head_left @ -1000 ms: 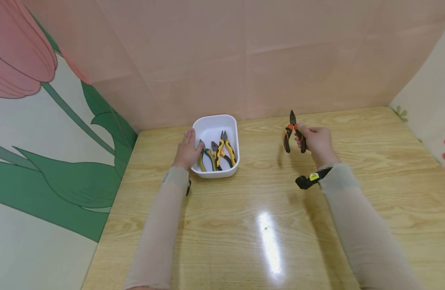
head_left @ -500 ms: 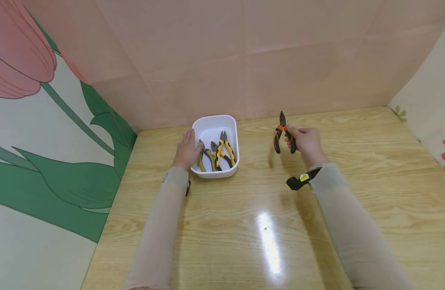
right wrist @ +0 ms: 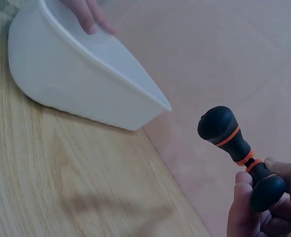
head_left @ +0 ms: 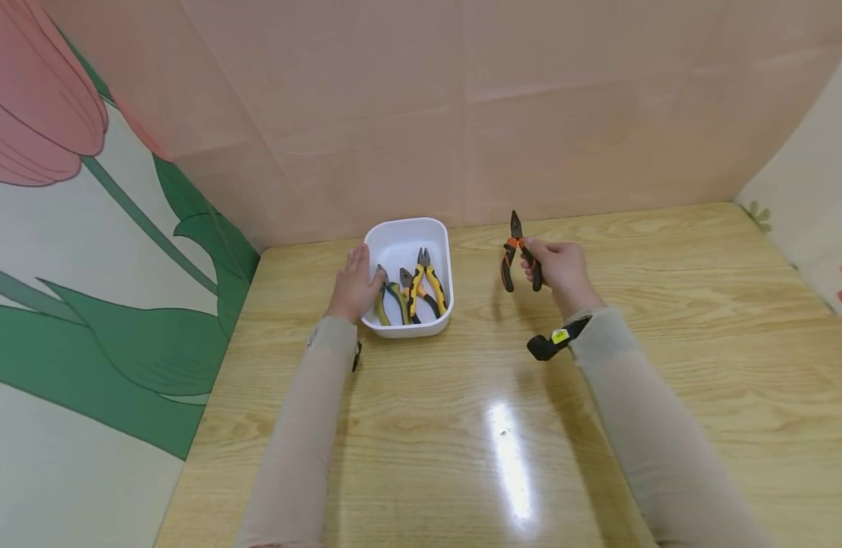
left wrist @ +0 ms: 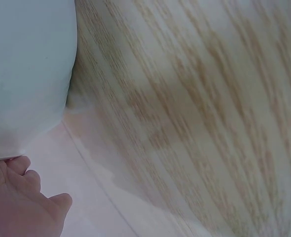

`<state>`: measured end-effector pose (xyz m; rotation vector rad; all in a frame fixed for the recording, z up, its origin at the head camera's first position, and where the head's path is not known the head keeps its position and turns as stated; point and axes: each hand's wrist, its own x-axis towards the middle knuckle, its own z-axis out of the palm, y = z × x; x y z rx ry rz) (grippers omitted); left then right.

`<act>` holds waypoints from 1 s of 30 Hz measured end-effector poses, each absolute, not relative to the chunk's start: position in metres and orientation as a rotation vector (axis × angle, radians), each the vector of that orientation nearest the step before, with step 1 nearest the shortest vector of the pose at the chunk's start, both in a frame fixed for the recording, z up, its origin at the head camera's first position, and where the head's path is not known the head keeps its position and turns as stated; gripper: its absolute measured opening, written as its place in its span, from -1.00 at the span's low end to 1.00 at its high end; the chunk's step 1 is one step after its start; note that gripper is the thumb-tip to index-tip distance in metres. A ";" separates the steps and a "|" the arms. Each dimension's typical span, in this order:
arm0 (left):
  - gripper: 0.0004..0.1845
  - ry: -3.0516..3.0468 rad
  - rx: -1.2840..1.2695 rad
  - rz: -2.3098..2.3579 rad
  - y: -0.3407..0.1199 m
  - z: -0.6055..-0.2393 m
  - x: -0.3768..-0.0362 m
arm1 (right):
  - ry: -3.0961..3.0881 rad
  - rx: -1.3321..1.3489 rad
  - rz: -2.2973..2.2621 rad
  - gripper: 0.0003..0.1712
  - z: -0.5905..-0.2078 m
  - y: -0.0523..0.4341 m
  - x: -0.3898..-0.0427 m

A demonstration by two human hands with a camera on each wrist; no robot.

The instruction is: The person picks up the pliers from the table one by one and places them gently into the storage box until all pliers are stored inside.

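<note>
In the head view my left hand [head_left: 353, 286] grips the left wall of a white plastic box [head_left: 406, 332], its thumb over the inside of the rim. The left wrist view shows its fingers [left wrist: 33, 180] outside at the rim. Inside the box lie green-handled pliers [head_left: 382, 306], yellow-and-black pliers [head_left: 434, 285] and, partly under these, pliers with orange-and-black handles [head_left: 428, 297]. To the right of the box my right hand [head_left: 559, 272] holds long-nose pliers [head_left: 508, 266] with black-and-orange handles by one handle. The pliers are raised, nose away from me, handles spread, their shadow on the table.
The wood-grain table [head_left: 435, 441] reaches back to a pink sheet [head_left: 366, 114] behind the box. A wall with painted flowers [head_left: 119, 350] borders the left side. A black wrist camera [head_left: 547, 346] sticks out below the right hand.
My right hand has moved left with the long-nose pliers, closer to the box. The left hand and the box have stayed in place.
</note>
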<state>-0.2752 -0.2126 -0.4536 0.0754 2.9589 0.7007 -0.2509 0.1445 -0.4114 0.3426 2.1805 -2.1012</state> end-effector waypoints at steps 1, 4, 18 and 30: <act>-0.20 2.958 0.075 0.703 -0.213 -0.454 -0.275 | 2.177 0.345 -2.102 -0.36 -0.411 0.143 -0.251; -0.20 2.962 0.073 0.696 -0.213 -0.454 -0.276 | 2.168 0.344 -2.121 -0.42 -0.409 0.140 -0.253; -0.20 2.959 0.050 0.711 -0.215 -0.454 -0.274 | 2.120 0.350 -2.146 -0.46 -0.406 0.121 -0.257; -0.20 2.967 0.071 0.712 -0.211 -0.452 -0.274 | 2.102 0.331 -2.173 -0.46 -0.404 0.103 -0.257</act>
